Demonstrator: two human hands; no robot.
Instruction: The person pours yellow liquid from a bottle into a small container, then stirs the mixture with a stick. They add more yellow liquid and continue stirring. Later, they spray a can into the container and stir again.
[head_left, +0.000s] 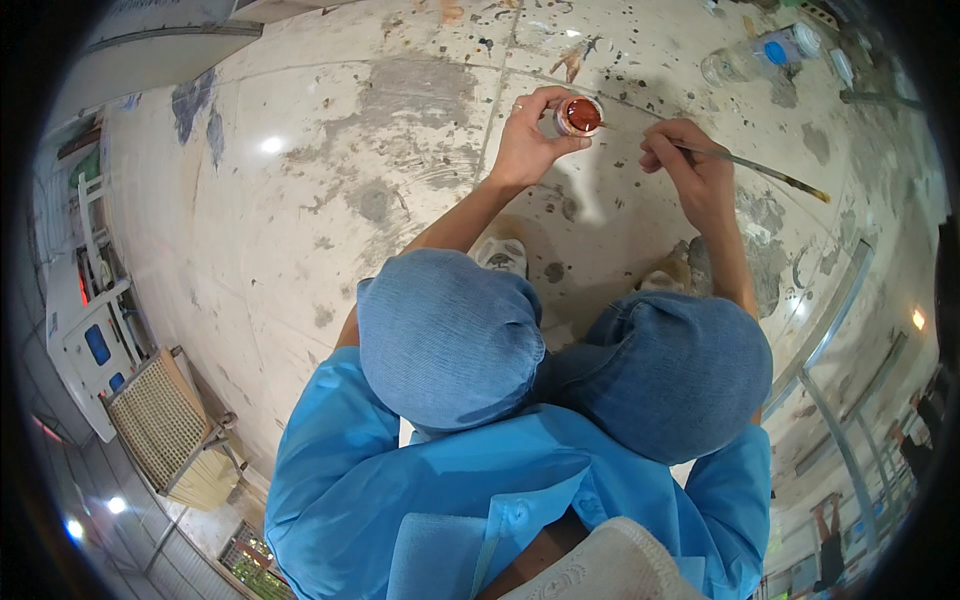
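My left hand [530, 140] is closed around a small round jar [580, 115] of reddish-brown paint, its open top facing up toward me. In my right hand [690, 165] is a thin paintbrush [765, 170], pinched between the fingers. One end of the brush points left to the jar's rim; whether it touches the paint I cannot tell. Its other end sticks out to the right and looks yellowish at the tip. Both hands are out beyond my knees, above the stained floor [400, 170].
A clear plastic bottle [735, 66] with a blue band lies on the floor at the far right. A woven chair [160, 415] stands at the left, beside a white panel [85, 340] with blue openings. Metal rails [840, 305] run along the right. Below my hands are my shoes [502, 255].
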